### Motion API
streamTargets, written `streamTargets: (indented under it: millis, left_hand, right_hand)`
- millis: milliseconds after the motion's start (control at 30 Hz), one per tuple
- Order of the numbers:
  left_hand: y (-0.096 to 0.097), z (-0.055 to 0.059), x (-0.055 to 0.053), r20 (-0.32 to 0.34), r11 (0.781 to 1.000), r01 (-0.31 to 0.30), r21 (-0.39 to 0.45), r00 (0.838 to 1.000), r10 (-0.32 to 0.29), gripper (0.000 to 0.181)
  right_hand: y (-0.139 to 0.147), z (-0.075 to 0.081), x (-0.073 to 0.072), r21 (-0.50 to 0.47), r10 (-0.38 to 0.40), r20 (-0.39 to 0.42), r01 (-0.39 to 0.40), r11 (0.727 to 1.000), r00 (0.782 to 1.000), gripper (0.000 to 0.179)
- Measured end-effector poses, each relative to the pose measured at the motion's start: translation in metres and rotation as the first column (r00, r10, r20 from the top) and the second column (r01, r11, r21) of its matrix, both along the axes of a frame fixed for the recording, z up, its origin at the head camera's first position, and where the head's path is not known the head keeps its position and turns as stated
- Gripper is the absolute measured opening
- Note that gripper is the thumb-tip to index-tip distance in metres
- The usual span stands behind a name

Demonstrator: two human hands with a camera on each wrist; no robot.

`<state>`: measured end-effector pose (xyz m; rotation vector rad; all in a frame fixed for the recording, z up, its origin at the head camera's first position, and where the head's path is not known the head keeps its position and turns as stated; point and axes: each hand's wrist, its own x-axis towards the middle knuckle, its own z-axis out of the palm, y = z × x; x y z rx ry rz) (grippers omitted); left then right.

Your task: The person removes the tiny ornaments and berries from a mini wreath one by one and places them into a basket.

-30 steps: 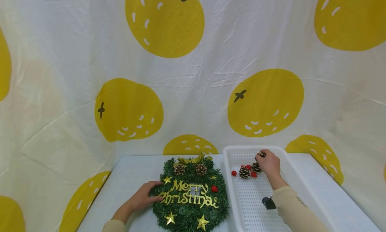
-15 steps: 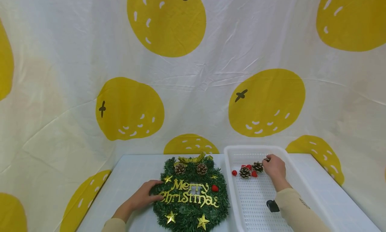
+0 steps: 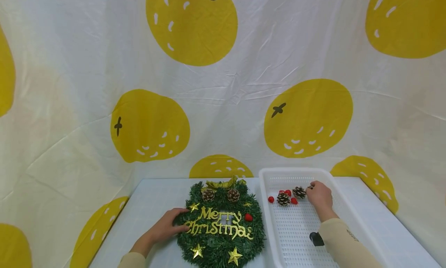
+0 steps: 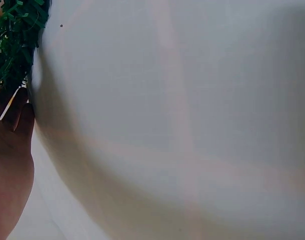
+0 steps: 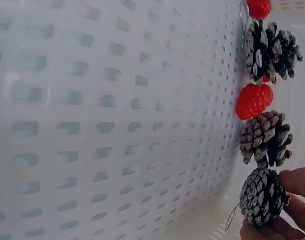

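My left hand (image 3: pixel 168 226) grips the left edge of a green Christmas wreath (image 3: pixel 221 246), its thumb over the start of the gold "Merry Christmas" lettering (image 3: pixel 219 230). In the left wrist view, the fingers (image 4: pixel 25 117) meet the tinsel fringe (image 4: pixel 22 40) close to the tabletop. The wreath also carries a gold bow, two pine cones, gold stars and a red berry (image 3: pixel 248 217). My right hand (image 3: pixel 318 196) pinches a frosted pine cone (image 5: pixel 262 196) with a wire loop, low in the white basket (image 3: pixel 275 237). Another pine cone (image 5: pixel 266 139) stands right beside it.
Further along the basket lie another pine cone (image 3: pixel 283 199) and several red berries (image 3: pixel 271 199). A black object (image 3: pixel 316 239) shows beside the right sleeve. The white table (image 3: pixel 156 194) backs onto a hanging cloth (image 3: pixel 226 117) with a yellow fruit print.
My right hand has shifted right and lower within the basket, with its pine cone drawn away from the others. The left hand and wreath stay in place.
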<state>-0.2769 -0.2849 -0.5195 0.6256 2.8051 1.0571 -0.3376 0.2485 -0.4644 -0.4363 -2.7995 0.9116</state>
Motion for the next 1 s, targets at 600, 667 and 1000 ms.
streamTargets:
  millis: [600, 667, 1000]
  left_hand:
    - [0.0006, 0.001, 0.0005, 0.004, 1.0, -0.004, 0.006, 1.0, 0.004, 0.064]
    - [0.0007, 0.0009, 0.0005, 0.004, 1.0, -0.003, 0.008, 1.0, 0.003, 0.063]
    - [0.0011, 0.002, 0.0008, 0.011, 1.0, 0.0, 0.009, 1.0, 0.0, 0.063]
  right_hand:
    - [-0.0018, 0.0028, 0.0048, 0.004, 0.031, 0.02, -0.031, 1.0, 0.999, 0.042]
    - [-0.0019, 0.0032, 0.0046, -0.006, 0.023, 0.022, -0.022, 1.0, 0.999, 0.043]
    - [-0.0012, 0.0065, -0.0023, 0.034, 0.063, -0.059, -0.061, 0.998, 0.996, 0.045]
